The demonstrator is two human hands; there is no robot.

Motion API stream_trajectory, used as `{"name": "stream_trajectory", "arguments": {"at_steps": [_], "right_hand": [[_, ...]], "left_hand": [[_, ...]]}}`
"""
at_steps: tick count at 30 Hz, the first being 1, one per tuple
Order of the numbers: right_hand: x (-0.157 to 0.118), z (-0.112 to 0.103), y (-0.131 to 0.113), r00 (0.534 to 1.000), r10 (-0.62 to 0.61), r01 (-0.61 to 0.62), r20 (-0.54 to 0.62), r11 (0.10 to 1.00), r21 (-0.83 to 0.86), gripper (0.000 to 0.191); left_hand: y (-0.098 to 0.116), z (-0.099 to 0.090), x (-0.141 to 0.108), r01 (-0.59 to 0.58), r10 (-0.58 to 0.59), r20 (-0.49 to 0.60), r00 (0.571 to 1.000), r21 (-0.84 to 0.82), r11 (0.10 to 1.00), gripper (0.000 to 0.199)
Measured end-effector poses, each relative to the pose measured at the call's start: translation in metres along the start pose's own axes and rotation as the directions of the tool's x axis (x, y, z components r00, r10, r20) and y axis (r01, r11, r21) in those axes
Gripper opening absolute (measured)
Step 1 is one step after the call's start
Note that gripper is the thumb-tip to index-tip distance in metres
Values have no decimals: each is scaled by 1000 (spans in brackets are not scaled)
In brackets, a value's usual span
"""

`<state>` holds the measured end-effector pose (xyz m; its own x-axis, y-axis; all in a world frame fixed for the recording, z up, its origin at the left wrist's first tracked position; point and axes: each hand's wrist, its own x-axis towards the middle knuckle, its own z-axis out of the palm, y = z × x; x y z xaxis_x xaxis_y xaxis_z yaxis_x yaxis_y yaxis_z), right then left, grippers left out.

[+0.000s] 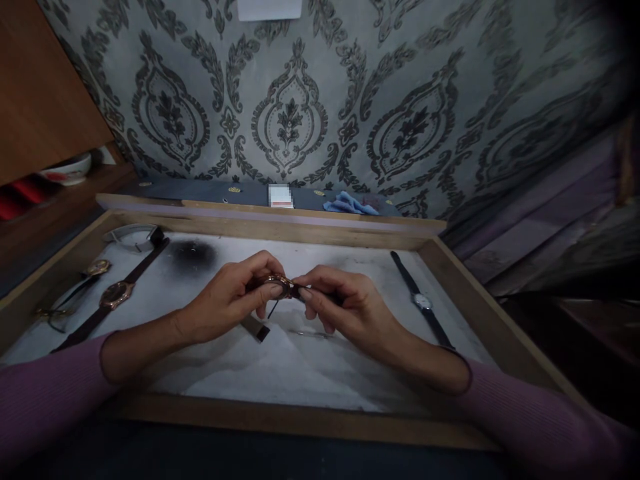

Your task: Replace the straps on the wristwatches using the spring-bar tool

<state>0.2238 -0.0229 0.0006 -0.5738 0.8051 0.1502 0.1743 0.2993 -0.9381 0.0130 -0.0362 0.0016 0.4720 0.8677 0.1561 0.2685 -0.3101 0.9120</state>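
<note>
A wristwatch (280, 285) with a gold-coloured case is held above the middle of a shallow wooden tray (300, 415). My left hand (225, 297) is closed on the case, thumb across its face. Fingers of my right hand (350, 300) pinch the dark strap at the case's right side; the rest of that strap is mostly hidden by the fingers. Below my left hand a brown strap end (257, 328) shows; whether it belongs to the held watch I cannot tell. Under my right hand a thin metal tool (310, 334) lies on the white tray floor.
At the tray's left lie a brown-strapped watch (116, 295), a small gold watch (98, 268) and a pale curved band (131, 236). A white-dialled watch (423, 302) lies at right. Behind the tray are a blue cloth (347, 203) and a small white box (281, 196).
</note>
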Motion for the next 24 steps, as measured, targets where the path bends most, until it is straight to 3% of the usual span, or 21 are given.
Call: {"name": "stream_trajectory", "arguments": {"at_steps": [10, 13, 24], "right_hand": [[2, 2, 4, 999, 45, -44, -12, 996, 77, 20], [2, 4, 8, 998, 58, -57, -7, 995, 85, 19], [3, 1, -1, 997, 53, -47, -60, 994, 104, 21]], "left_hand": [[1, 5, 6, 196, -209, -4, 978, -332, 923, 19], [-2, 4, 9, 208, -229, -3, 973, -405, 890, 23], [0, 3, 9, 173, -183, 10, 983, -382, 908, 18]]}}
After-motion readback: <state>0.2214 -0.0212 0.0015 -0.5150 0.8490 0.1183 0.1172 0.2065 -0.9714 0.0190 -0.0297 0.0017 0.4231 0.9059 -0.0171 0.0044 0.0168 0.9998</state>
